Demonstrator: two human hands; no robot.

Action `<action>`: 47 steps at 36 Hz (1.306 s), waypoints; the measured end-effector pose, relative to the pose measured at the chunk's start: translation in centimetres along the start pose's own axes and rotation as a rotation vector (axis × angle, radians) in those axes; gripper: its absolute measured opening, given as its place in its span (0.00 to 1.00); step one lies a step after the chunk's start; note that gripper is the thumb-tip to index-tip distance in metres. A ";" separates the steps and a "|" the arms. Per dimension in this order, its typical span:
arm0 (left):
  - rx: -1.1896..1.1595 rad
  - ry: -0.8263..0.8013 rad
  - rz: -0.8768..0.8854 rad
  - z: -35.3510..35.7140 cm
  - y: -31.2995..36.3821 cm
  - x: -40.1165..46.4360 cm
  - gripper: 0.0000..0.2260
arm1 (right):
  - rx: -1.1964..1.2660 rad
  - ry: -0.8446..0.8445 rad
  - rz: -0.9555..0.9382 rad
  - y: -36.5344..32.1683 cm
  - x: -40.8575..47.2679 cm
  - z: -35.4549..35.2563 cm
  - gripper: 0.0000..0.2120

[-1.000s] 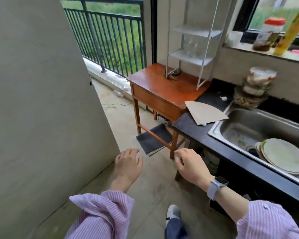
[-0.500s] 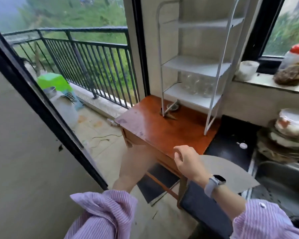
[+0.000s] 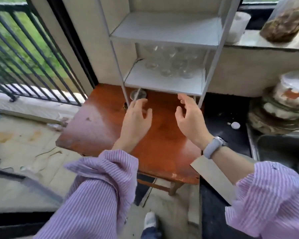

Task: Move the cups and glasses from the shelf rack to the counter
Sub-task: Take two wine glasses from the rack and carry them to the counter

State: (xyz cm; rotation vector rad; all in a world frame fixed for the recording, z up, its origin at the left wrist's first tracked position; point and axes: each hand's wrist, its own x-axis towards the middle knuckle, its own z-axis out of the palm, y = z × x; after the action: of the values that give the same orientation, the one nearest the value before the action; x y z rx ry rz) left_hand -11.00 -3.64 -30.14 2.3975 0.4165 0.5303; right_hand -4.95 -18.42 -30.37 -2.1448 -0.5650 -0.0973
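Nearest, two forearms in rolled purple-striped shirt sleeves (image 3: pixel 100 183) reach forward over a reddish-brown wooden side table (image 3: pixel 162 152). Left hand (image 3: pixel 136 121): palm down, fingers loosely spread, holding nothing, its fingertips just short of the front left leg of the rack. Right hand (image 3: pixel 190 118): thumb and fingers parted in a wide curve, likewise empty, with a pale lilac wristwatch (image 3: pixel 213 147) on the wrist. Right of the table, a black stone counter (image 3: pixel 223 121) bearing a flat beige card (image 3: pixel 212 176) and a small white cap (image 3: pixel 235 125). Beyond the hands, a white metal shelf rack (image 3: pixel 164 81) standing on the table; a cluster of clear drinking glasses (image 3: pixel 169 64), blurred, sits on its lower shelf, apart from both hands. Beneath that shelf, a round clear lid-like object (image 3: pixel 138 94) lies on the tabletop.
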 end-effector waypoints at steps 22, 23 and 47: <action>-0.313 -0.204 0.109 9.4 1.2 18.2 0.33 | 0.104 0.269 0.263 3.9 15.9 3.1 0.25; -0.345 -0.194 0.094 9.5 1.4 18.5 0.32 | 0.157 0.271 0.278 4.0 16.3 3.0 0.25; -0.540 -0.094 0.037 5.0 -0.5 0.5 0.01 | 0.339 0.235 0.303 0.3 -1.5 3.5 0.09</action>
State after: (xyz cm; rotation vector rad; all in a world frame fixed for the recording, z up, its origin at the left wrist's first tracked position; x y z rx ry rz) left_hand -8.29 -5.64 -33.91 1.9011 0.1590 0.4725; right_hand -6.65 -16.35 -33.17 -1.8309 -0.1063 -0.0779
